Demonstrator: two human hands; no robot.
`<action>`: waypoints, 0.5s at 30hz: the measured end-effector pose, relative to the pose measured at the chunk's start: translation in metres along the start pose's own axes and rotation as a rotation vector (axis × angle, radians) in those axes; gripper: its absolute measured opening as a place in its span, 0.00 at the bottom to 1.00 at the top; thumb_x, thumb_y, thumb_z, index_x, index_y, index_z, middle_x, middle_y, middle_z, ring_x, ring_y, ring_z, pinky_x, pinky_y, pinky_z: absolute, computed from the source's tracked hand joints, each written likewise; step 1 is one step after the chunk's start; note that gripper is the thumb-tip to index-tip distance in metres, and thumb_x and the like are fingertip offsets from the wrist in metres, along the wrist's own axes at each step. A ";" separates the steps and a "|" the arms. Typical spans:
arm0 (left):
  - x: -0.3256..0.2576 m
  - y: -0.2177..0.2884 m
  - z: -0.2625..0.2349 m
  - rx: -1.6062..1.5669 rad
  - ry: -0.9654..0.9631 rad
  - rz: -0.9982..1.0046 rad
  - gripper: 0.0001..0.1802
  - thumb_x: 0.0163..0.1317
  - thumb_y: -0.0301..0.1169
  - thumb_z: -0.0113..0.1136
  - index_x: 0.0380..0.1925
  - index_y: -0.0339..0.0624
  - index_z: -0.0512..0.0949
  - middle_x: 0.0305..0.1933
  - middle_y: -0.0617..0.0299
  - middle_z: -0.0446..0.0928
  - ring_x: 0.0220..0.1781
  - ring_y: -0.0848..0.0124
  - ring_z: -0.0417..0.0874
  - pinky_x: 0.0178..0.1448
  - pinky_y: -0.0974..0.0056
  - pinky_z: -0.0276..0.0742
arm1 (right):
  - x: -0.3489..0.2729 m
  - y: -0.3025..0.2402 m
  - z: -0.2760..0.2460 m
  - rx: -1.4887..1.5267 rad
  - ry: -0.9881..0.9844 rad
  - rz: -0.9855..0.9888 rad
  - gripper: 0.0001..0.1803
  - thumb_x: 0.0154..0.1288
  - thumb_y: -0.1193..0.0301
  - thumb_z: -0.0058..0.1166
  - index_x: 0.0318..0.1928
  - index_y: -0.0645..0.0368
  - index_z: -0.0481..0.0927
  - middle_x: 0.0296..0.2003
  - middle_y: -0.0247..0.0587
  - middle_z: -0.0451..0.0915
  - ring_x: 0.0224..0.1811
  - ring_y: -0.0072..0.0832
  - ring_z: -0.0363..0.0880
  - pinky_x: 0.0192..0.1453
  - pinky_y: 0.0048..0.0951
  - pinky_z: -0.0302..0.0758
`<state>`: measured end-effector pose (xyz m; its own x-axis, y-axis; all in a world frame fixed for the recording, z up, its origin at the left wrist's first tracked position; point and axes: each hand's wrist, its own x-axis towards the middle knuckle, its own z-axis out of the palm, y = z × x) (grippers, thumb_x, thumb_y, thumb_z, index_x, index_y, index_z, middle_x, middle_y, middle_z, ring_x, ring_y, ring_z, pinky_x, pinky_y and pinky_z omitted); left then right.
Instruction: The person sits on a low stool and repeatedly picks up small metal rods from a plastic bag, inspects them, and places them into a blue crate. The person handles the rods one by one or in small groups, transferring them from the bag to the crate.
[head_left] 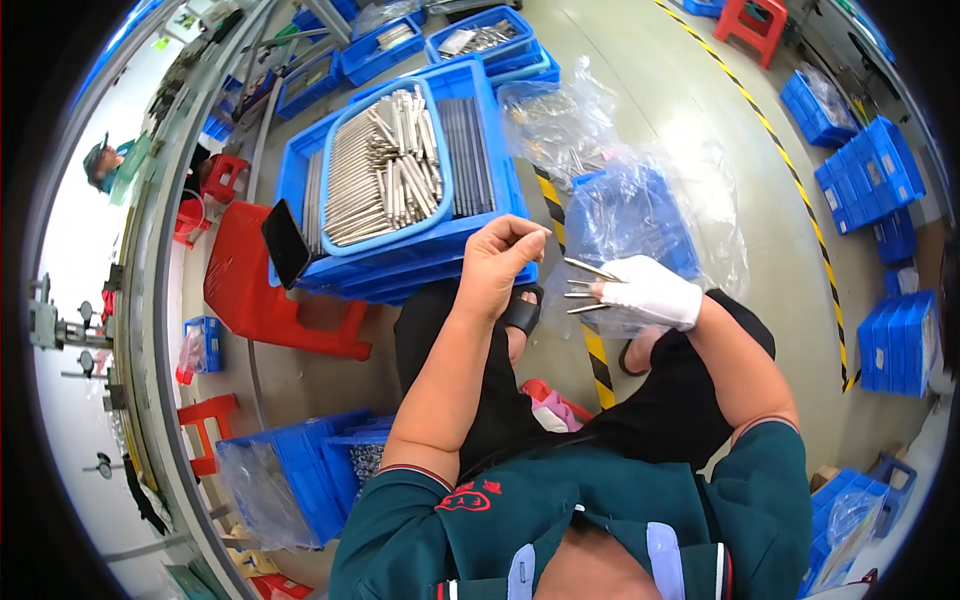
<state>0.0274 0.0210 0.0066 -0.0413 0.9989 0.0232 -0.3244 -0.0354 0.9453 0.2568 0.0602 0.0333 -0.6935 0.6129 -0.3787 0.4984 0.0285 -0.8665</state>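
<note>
Sitting low on the floor, a person works with thin metal pins. Far to the left stand red stools [268, 290] and a small blue box [205, 343]. Lower left, a blue crate [310, 465] sits half under a clear bag [255, 490].

Next comes a stack of blue trays [400, 250], and the top one is full of shiny metal rods [385, 170]. A dark flat card [286, 243] leans on its left corner.

The left hand [500, 265] is bare and raised in front of that stack. Its fingers [530, 240] are pressed together at the tips, as if they pinch something tiny; what it is I cannot tell.

The right hand [650, 292] wears a white glove. It is closed around a small bunch of pins [585, 285], which stick out to the left like a fan, near the left hand.

It looks like the step is taking pins one by one from the bunch. The next move likely needs a careful pinch on just one pin.

Behind the gloved hand lies a crinkly clear bag [690, 190] over a blue bin [630, 215]. A yellow and black stripe [790, 170] runs across the floor. On the right, more blue crates [870, 175] are stacked.
</note>
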 end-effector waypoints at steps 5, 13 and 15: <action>-0.004 -0.010 0.004 0.021 0.026 -0.143 0.07 0.60 0.28 0.61 0.34 0.35 0.79 0.27 0.64 0.77 0.28 0.79 0.75 0.36 0.73 0.71 | -0.003 -0.018 -0.016 0.517 0.083 0.020 0.14 0.62 0.64 0.55 0.38 0.64 0.75 0.19 0.31 0.68 0.17 0.17 0.61 0.20 0.20 0.58; -0.008 -0.014 -0.005 0.094 -0.038 -0.167 0.07 0.59 0.32 0.61 0.31 0.39 0.79 0.25 0.67 0.77 0.25 0.81 0.74 0.28 0.73 0.68 | 0.030 -0.100 0.008 0.317 -0.133 -0.067 0.09 0.63 0.67 0.54 0.36 0.59 0.74 0.22 0.27 0.68 0.21 0.13 0.61 0.23 0.17 0.58; -0.009 -0.029 -0.015 0.106 -0.030 -0.172 0.08 0.58 0.32 0.63 0.31 0.37 0.79 0.25 0.66 0.77 0.24 0.80 0.74 0.27 0.73 0.67 | 0.046 -0.134 0.019 0.124 -0.105 -0.135 0.08 0.63 0.67 0.53 0.34 0.59 0.73 0.23 0.27 0.68 0.23 0.14 0.63 0.26 0.19 0.61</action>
<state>0.0228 0.0124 -0.0262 0.0348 0.9904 -0.1334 -0.2225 0.1378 0.9651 0.1477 0.0695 0.1257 -0.8031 0.5245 -0.2828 0.3340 0.0031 -0.9426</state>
